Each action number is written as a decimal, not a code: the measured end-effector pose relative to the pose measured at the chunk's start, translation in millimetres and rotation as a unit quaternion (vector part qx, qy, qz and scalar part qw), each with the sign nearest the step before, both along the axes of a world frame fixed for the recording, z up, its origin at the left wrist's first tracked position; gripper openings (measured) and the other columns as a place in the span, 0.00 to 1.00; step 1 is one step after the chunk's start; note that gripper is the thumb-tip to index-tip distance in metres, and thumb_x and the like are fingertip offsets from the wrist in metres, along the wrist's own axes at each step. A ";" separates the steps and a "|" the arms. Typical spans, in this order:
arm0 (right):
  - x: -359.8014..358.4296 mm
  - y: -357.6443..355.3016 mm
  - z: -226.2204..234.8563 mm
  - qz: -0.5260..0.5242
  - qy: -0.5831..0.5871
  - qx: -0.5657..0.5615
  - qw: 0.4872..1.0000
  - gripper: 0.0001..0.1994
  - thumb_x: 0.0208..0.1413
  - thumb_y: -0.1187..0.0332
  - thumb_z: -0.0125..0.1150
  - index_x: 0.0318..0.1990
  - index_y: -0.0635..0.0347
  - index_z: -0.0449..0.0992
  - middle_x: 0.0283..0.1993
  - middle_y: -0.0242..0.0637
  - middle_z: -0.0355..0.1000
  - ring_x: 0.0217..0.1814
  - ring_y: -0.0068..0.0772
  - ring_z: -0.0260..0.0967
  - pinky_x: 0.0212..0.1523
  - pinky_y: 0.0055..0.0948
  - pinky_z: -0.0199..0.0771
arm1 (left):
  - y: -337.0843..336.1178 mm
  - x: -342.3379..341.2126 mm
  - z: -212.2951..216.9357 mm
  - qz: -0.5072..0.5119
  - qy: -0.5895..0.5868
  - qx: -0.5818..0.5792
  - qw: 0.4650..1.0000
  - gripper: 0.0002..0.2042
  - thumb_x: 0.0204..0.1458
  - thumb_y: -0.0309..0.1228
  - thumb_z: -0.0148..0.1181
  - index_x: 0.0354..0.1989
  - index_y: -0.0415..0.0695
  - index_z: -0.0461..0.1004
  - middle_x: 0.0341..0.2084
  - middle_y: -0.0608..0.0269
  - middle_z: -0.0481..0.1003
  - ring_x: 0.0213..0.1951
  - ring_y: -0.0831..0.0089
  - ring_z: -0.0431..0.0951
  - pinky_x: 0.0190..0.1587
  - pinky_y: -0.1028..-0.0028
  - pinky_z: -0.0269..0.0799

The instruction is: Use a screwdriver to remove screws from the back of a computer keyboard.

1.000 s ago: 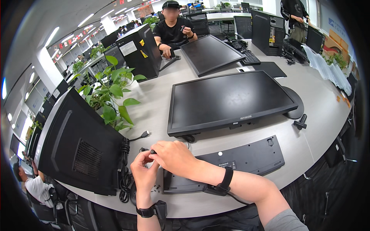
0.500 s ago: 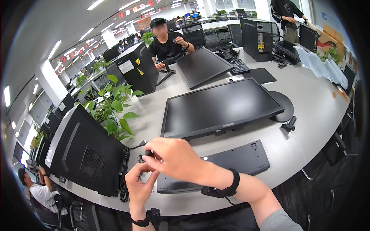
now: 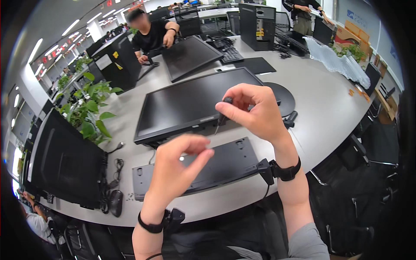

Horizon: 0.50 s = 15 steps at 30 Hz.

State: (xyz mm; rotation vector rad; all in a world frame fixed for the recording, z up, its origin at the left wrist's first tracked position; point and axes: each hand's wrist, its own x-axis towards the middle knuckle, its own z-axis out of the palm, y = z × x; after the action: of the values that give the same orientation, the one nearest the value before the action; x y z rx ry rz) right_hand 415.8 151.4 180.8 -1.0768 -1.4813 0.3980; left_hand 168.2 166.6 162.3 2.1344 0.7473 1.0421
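Observation:
Above the front edge of the flat-lying monitor [image 3: 182,102], my right hand [image 3: 260,110] grips a small screwdriver [image 3: 222,115] by its black handle. The thin shaft slants down to the left. My left hand [image 3: 177,167] hovers over an upside-down black keyboard [image 3: 225,162]; its thumb and fingers are curved but apart, and nothing shows between them. Several tiny dark pieces, perhaps screws [image 3: 130,197], lie on the table beside the keyboard's left end.
A black computer tower [image 3: 65,160] stands at the left, with a mouse [image 3: 115,203] and cables beside it. Behind it grows a leafy plant [image 3: 89,106]. Across the table [image 3: 333,108], a person [image 3: 151,37] handles another monitor [image 3: 190,56]. Bubble wrap [image 3: 338,63] lies far right.
My hands have come apart. The right has moved up and right with the screwdriver, and the left has opened. The view has shifted to the right, bringing the mouse into sight.

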 end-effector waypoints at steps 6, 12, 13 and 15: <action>37.4 0.9 -44.2 -0.058 -0.045 -0.019 0.997 0.07 0.58 0.73 0.77 0.36 0.66 0.83 0.25 0.25 0.75 0.25 0.09 0.66 0.26 0.16 0.64 | 43.4 86.9 -59.7 -0.010 -0.084 -0.099 0.992 0.11 0.62 0.29 0.71 0.50 0.37 0.84 0.40 0.56 0.86 0.40 0.69 0.87 0.47 0.70 0.81; 48.7 3.6 -75.1 -0.093 -0.125 0.000 0.988 0.08 0.54 0.73 0.77 0.36 0.67 0.82 0.23 0.30 0.73 0.23 0.16 0.68 0.26 0.20 0.67 | 51.0 113.6 -112.5 -0.008 -0.055 -0.104 0.993 0.09 0.64 0.28 0.68 0.49 0.38 0.83 0.42 0.56 0.85 0.44 0.66 0.86 0.48 0.68 0.80; 50.6 2.0 -76.7 -0.085 -0.136 0.000 0.987 0.08 0.53 0.73 0.77 0.35 0.67 0.82 0.24 0.31 0.74 0.23 0.18 0.69 0.26 0.21 0.69 | 51.2 112.2 -116.0 -0.010 -0.045 -0.115 0.992 0.09 0.63 0.26 0.67 0.49 0.38 0.83 0.41 0.55 0.84 0.45 0.62 0.86 0.49 0.66 0.80; 50.0 0.6 -78.4 -0.091 -0.133 -0.013 0.987 0.08 0.53 0.73 0.76 0.35 0.67 0.82 0.24 0.31 0.74 0.23 0.18 0.69 0.26 0.21 0.68 | 48.6 108.1 -117.8 -0.003 -0.013 -0.094 0.995 0.10 0.62 0.26 0.68 0.50 0.39 0.82 0.41 0.54 0.84 0.45 0.60 0.86 0.50 0.65 0.79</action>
State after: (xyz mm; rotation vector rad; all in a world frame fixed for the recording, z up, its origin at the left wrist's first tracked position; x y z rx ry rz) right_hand 465.8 151.9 102.4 -1.3124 -1.5964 0.1490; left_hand 276.3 215.2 44.5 1.9578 0.7954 0.9545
